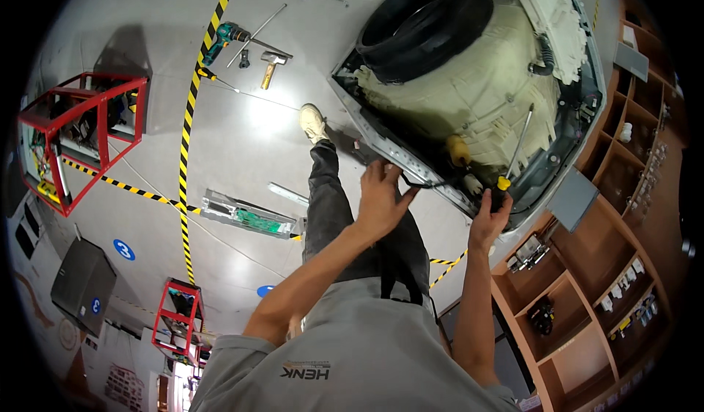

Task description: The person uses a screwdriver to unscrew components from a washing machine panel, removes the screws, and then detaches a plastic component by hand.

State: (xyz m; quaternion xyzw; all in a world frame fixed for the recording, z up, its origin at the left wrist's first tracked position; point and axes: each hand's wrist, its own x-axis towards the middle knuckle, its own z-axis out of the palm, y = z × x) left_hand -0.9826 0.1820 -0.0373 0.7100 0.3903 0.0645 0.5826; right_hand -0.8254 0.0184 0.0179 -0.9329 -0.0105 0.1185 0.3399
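Observation:
An opened front-load washing machine (506, 67) sits in front of me, its pale plastic tub exposed. A thick black rubber door gasket (425, 27) rings the tub's opening. My left hand (381, 198) is at the near metal edge of the cabinet, with fingers closed on a black cable (427, 185) that runs inward over that edge. In my right hand (489, 220) is a screwdriver (519, 144), gripped by its yellow and black handle. Its shaft points away, across the tub. Between the hands, inside the cabinet, is a yellowish cylindrical part (458, 150).
On the floor lie a cordless drill (224, 39), a hammer (271, 67), another screwdriver (218, 79) and a panel with a green circuit board (253, 215). Red frames (84, 137) stand left. A brown compartment shelf (579, 302) holds small parts at right.

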